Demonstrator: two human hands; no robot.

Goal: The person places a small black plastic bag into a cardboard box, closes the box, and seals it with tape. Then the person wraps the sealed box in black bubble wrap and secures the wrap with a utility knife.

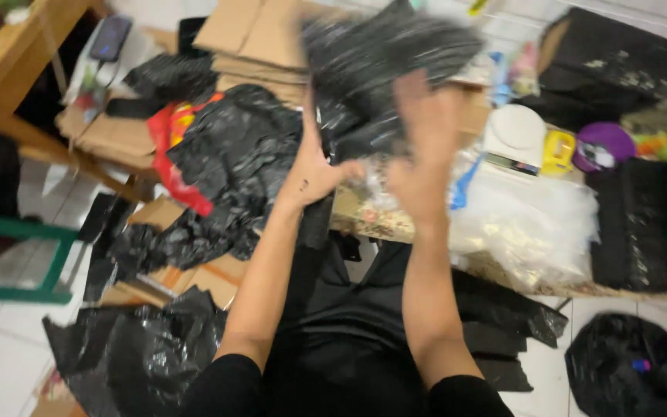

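Both hands are raised, the left hand (314, 166) and the right hand (420, 147) open-fingered at a blurred black plastic bundle (384, 58); a white scale (515, 133) sits right of them.

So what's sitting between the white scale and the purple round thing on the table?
A small yellow object lies between the white scale and the purple round thing, seen in the head view; its kind is unclear.

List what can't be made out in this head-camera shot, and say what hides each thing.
- Black plastic bundle, head view: motion blur smears it, so whether it is one bag or a stack is unclear.
- Right hand: blurred; its fingers' grip cannot be told.
- Left hand: fingertips hidden behind the bundle.
- White kitchen scale: display too small to see.
- Low table: top mostly covered by clear plastic bags.
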